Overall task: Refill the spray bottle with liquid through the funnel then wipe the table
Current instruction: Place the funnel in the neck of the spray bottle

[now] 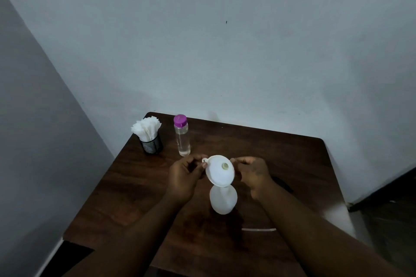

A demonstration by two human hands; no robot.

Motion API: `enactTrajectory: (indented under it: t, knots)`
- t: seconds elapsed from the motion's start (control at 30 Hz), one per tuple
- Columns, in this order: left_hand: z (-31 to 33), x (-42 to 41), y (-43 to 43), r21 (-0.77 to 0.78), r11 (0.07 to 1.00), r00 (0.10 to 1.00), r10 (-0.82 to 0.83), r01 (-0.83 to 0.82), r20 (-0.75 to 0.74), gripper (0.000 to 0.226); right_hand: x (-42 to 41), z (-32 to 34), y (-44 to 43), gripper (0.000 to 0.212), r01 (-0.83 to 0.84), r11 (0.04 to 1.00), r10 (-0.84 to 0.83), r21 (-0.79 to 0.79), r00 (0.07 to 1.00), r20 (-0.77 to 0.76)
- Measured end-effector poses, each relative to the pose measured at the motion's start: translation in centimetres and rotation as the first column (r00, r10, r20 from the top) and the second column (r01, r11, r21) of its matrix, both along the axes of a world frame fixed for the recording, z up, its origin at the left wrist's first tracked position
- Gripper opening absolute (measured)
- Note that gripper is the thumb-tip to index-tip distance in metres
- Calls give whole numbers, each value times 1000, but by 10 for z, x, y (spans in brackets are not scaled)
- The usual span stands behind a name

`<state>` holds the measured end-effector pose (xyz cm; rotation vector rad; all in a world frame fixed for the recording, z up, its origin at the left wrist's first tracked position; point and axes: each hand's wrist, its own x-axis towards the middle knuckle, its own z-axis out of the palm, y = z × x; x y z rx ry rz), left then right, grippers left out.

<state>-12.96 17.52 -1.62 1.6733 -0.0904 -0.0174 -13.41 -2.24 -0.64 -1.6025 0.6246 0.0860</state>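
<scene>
A white translucent spray bottle (222,200) stands on the dark wooden table (139,189), its spray head off. A white funnel (219,171) sits in the bottle's neck. My left hand (184,175) pinches the funnel's rim by its small tab on the left. My right hand (252,173) holds the rim on the right side with curled fingers. A clear bottle with a purple cap (182,135), holding clear liquid, stands upright behind the hands. A thin white tube (258,229) lies on the table near my right forearm.
A black mesh cup stuffed with white paper napkins (149,137) stands at the table's back left corner. Walls close in behind and to the left. A dark object (282,183) lies partly hidden behind my right hand.
</scene>
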Motion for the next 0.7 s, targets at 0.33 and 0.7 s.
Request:
enactTrajectory:
  t: [0.33, 0.7]
  knots:
    - [9, -14, -11, 44, 997, 979, 76, -69, -188, 9, -32, 12, 3, 25, 28, 959, -22, 282, 999, -23]
    - [19, -9, -20, 74, 996, 966, 63, -46, -249, 13, -35, 18, 2, 30, 40, 976, -40, 214, 999, -9]
